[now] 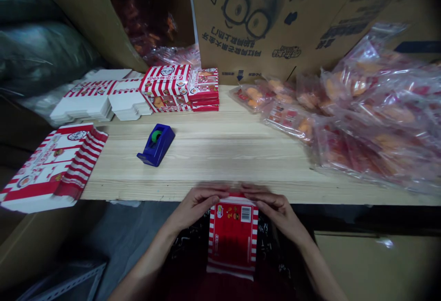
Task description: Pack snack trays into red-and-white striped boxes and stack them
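A red carton (233,239) with striped sides and a barcode is held at the table's front edge, close to my body. My left hand (198,205) grips its upper left corner, fingers over the far end and thumb on the near face. On the upper right corner, my right hand (274,207) holds the same carton in a like way. The fingertips of both hands are blurred at the carton's far end. A blue tape dispenser (157,145) with a green core stands on the table beyond my left hand.
Flat striped cartons (57,165) lie stacked at the left. White-backed flat cartons (99,92) and formed boxes (168,87) stand behind. Clear bags with orange pieces (375,126) are heaped on the right of the wooden table (220,149). A large cardboard box (275,30) rises behind.
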Tool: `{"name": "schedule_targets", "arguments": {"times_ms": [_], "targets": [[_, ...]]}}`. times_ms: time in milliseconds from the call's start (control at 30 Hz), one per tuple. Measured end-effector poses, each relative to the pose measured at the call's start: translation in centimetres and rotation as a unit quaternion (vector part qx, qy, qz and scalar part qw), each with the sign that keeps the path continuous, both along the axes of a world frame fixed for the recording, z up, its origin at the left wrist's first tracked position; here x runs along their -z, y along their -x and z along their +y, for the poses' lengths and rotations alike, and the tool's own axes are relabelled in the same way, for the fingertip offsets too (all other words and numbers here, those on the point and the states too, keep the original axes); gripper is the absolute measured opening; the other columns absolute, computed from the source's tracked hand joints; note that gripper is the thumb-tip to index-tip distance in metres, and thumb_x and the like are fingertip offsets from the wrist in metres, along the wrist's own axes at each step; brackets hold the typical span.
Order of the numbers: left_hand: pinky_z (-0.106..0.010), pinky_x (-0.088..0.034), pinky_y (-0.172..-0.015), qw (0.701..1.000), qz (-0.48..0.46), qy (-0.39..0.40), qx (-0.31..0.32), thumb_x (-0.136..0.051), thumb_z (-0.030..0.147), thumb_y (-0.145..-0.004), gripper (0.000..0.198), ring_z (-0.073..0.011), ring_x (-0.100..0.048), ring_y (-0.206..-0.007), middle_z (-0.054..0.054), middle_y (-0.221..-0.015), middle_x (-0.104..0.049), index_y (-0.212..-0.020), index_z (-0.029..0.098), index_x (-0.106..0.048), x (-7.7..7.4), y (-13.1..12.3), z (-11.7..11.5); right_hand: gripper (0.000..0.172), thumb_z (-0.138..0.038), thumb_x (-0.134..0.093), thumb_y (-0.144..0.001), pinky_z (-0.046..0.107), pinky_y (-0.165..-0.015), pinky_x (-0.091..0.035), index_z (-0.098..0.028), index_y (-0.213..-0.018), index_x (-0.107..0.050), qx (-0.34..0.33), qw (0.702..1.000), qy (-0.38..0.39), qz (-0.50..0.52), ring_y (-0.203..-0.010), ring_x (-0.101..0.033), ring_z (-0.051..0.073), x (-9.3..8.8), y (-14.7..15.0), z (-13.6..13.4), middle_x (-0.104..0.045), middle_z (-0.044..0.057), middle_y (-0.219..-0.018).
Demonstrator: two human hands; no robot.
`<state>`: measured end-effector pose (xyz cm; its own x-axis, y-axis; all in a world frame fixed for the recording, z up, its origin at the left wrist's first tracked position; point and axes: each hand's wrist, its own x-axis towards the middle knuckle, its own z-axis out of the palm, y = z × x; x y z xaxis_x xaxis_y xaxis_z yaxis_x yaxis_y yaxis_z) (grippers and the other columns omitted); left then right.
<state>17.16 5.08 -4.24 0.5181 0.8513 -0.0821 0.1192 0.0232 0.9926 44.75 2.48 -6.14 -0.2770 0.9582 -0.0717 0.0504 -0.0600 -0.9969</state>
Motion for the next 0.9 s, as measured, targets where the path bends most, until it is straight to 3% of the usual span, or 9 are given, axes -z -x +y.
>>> {"name": "schedule_targets", "arguments": {"times_ms": [100, 233, 400, 667, 767, 900], "targets": [[-0.047, -0.054, -0.103, 0.999, 0.014, 0.034, -0.010, -0.066, 0.040, -0.098, 0.024, -0.0263, -0.070, -0.114, -0.007, -0.122, -0.077, -0.116, 0.030, -0.079, -0.7, -0.6, 0.5, 0.016, -0.044, -0.072, -0.093, 0.054, -0.107, -0.051, -0.033, -0.101, -0.082, -0.018, 0.999, 0.039, 0.001, -0.113, -0.070, 0.027, -1.4, 0.1, 0.9, -0.080, 0.005, -0.113], [-0.043, -0.054, -0.100, 0.998, 0.021, 0.057, 0.021, -0.071, 0.041, -0.095, 0.036, -0.0269, -0.069, -0.117, -0.007, -0.129, -0.074, -0.129, 0.030, -0.073, -1.0, -0.5, 1.8, 0.031, -0.045, -0.075, -0.091, 0.052, -0.109, -0.051, -0.036, -0.121, -0.076, -0.099, 0.993, 0.068, -0.012, -0.122, -0.068, 0.027, -2.4, 0.2, 2.7, -0.075, 0.004, -0.129], [-0.035, -0.057, -0.088, 0.997, 0.041, 0.059, 0.018, -0.065, 0.043, -0.099, 0.033, -0.0234, -0.073, -0.101, -0.005, -0.118, -0.079, -0.129, 0.032, -0.074, -0.3, -0.8, 2.7, 0.025, -0.044, -0.071, -0.093, 0.047, -0.099, -0.058, -0.035, -0.115, -0.079, -0.092, 0.992, 0.083, 0.004, -0.104, -0.075, 0.024, -1.6, 0.3, 3.9, -0.082, 0.001, -0.105], [-0.038, -0.060, -0.085, 0.998, 0.066, 0.018, 0.013, -0.062, 0.037, -0.100, 0.029, -0.0240, -0.074, -0.099, -0.006, -0.116, -0.080, -0.125, 0.032, -0.076, -0.1, -1.2, 2.3, 0.018, -0.040, -0.073, -0.091, 0.037, -0.081, -0.062, -0.032, -0.105, -0.082, -0.064, 0.996, 0.059, -0.011, -0.085, -0.075, 0.019, -0.2, 0.4, 3.6, -0.083, 0.000, -0.091], [-0.040, -0.059, -0.094, 0.997, 0.066, -0.015, 0.024, -0.058, 0.036, -0.103, 0.030, -0.0242, -0.074, -0.107, -0.005, -0.122, -0.078, -0.129, 0.032, -0.073, -0.7, -0.8, 1.7, 0.022, -0.042, -0.068, -0.096, 0.044, -0.093, -0.061, -0.034, -0.113, -0.080, -0.060, 0.997, 0.033, -0.019, -0.097, -0.076, 0.022, -0.5, 0.5, 2.6, -0.083, 0.001, -0.103], [-0.044, -0.053, -0.109, 0.991, 0.080, -0.096, 0.051, -0.051, 0.031, -0.107, 0.036, -0.0237, -0.068, -0.123, -0.004, -0.137, -0.070, -0.140, 0.034, -0.064, -1.7, 0.3, 0.3, 0.030, -0.040, -0.055, -0.105, 0.054, -0.120, -0.042, -0.040, -0.131, -0.070, -0.067, 0.996, -0.014, -0.053, -0.133, -0.062, 0.022, -1.1, 0.3, 0.3, -0.073, 0.001, -0.135]]}}
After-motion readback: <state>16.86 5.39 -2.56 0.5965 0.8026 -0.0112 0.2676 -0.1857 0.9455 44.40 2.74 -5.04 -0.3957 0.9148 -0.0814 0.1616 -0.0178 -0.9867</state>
